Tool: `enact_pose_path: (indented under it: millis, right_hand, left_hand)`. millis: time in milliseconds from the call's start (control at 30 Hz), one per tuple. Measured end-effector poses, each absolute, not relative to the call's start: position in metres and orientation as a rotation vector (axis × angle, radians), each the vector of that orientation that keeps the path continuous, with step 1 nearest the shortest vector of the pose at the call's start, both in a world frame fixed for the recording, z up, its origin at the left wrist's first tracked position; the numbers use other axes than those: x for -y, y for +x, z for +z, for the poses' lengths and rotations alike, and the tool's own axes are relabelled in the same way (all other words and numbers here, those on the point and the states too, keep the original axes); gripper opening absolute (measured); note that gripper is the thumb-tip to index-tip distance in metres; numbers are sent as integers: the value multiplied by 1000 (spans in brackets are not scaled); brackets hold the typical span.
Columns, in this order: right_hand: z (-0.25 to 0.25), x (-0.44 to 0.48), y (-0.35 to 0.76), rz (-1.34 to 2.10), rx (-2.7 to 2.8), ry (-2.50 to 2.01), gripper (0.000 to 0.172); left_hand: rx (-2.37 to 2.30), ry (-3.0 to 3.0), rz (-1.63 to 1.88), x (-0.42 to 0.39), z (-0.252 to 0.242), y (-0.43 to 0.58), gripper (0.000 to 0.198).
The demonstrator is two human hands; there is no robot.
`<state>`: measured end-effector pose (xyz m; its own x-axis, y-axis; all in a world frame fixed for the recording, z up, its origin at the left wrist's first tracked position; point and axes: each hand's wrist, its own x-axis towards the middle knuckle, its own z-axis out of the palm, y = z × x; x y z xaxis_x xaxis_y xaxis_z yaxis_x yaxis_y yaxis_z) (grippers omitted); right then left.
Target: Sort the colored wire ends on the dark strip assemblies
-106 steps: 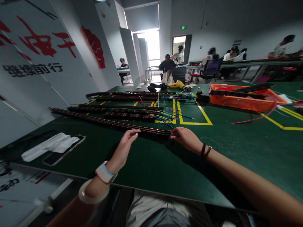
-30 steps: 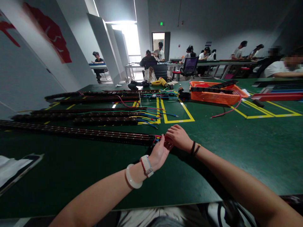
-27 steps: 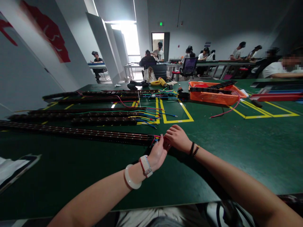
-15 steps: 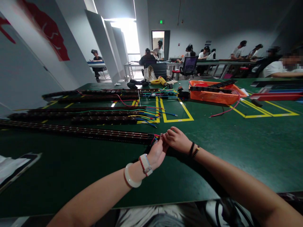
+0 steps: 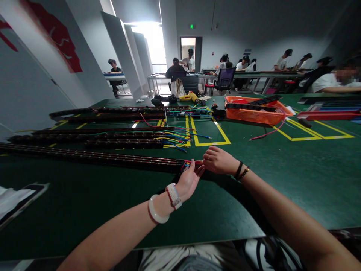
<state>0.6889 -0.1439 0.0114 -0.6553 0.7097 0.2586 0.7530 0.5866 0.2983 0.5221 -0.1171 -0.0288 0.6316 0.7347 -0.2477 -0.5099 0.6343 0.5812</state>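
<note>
A long dark wire harness (image 5: 121,157) with several brown-red strands lies across the green table, its right end at my hands. My left hand (image 5: 189,181), with a white watch band and a pale bangle, cups the coloured wires at that end, thumb up, fingers curved under them. Close on its right, my right hand (image 5: 219,160) is closed on the red wires (image 5: 199,163), knuckles up. The wire tips are hidden inside it.
More dark harnesses (image 5: 126,135) with coloured leads lie behind. An orange basket (image 5: 251,114) stands at the back right, a yellow tool (image 5: 191,97) at the back. A tray with white sheets (image 5: 17,199) is at the left edge. People sit at far tables.
My right hand has moved right, away from my left hand, and red wires now show between them. My left hand has stayed almost in place, its fingers a little more extended.
</note>
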Motion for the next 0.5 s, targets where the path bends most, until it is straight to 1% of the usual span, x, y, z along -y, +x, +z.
enact_pose_path:
  millis: [133,233,333,433,500]
  right_hand:
    - [11,142,689,-594,2704,-1279,29]
    - [9,140,692,-595,2611,-1398,26]
    - [0,135,694,-461,2396,-1574,24]
    - [-11,127,696,-296,2233,-1672,28]
    - [-16,120,697,-273,2193,-1699,31]
  left_hand:
    - [-532,507,746,117,-30,522,27]
    - [-564,533,717,118,-28,522,28]
    - [-583,548,694,120,-26,521,29]
    - [-573,556,702,120,-27,520,29]
    - [-570,561,707,120,-28,520,30]
